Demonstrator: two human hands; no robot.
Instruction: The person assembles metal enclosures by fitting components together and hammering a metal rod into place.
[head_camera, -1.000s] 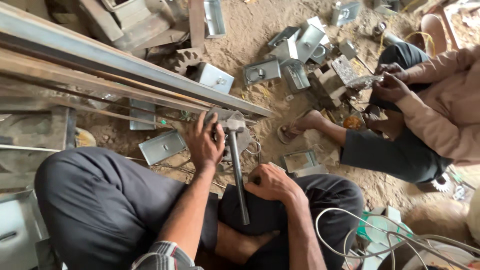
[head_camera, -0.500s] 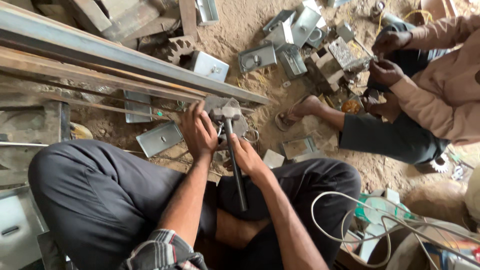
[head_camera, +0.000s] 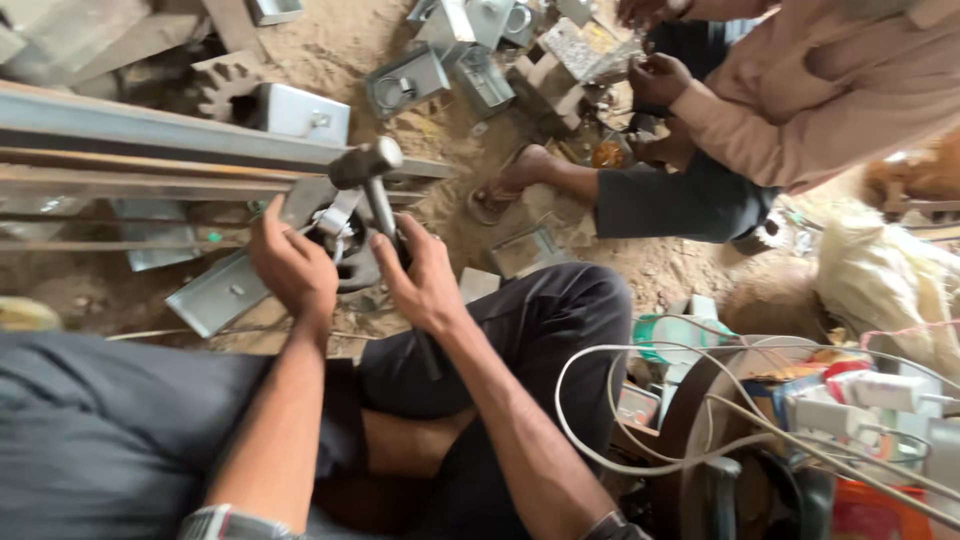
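Note:
My right hand (head_camera: 420, 280) grips the dark handle of a hammer (head_camera: 368, 165), whose steel head is raised above the work. My left hand (head_camera: 292, 265) presses down on a small shiny metal piece (head_camera: 338, 215) lying on a dark round block on the sandy ground. A flat grey metal box (head_camera: 220, 292) lies just left of that hand. My legs in dark trousers fill the lower left.
Long steel rails (head_camera: 150, 150) run across the left. Several grey metal boxes (head_camera: 405, 80) and a gear wheel (head_camera: 215, 85) lie on the sand. Another person (head_camera: 800, 90) sits at the upper right, handling small parts. White cables (head_camera: 640, 400) and clutter sit at the lower right.
The hammer head has risen, and my right hand has slid up the handle toward it. My left hand stays on the metal piece. The view has shifted.

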